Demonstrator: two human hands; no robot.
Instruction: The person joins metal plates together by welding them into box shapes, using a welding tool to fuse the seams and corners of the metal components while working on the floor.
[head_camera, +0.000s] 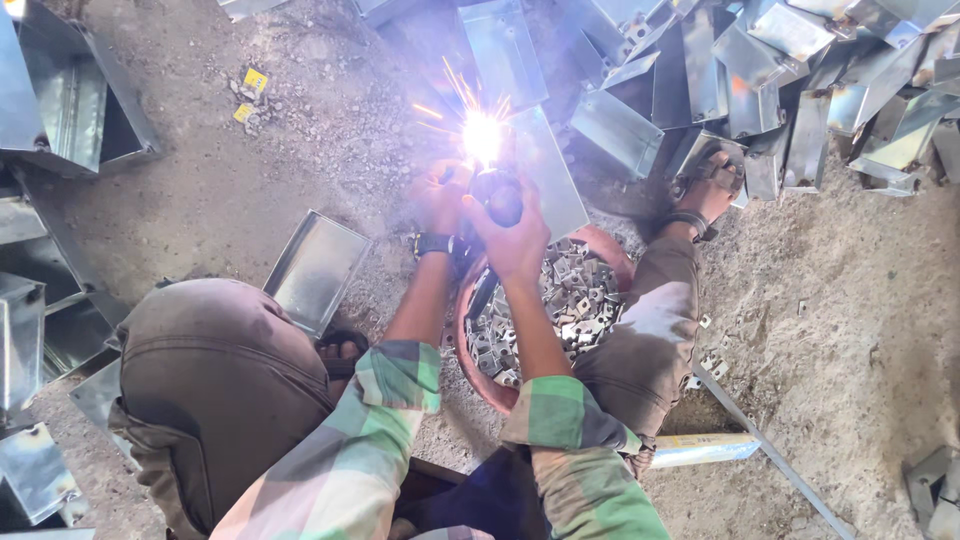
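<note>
Welding torch (497, 195): clasped in right hand (515, 235), grip wrapped shut round it. Sheet-metal tray (545, 170) lies at 12 o'clock, arc on it. Left hand (440, 195), at 9 o'clock, grip unclear.

We see shiny, smooth sheet-metal boxes (620, 125), dull grey metal brackets (560, 300) in a rusty-looking bowl (480, 375), rough gritty dirt floor (850, 330), soft checked cloth sleeves (380, 430).

White-violet spark (482, 135) above hands; green-checked sleeves (385, 420); brown trousers (215, 375); silver trays (315, 268); reddish bowl (478, 375).
</note>
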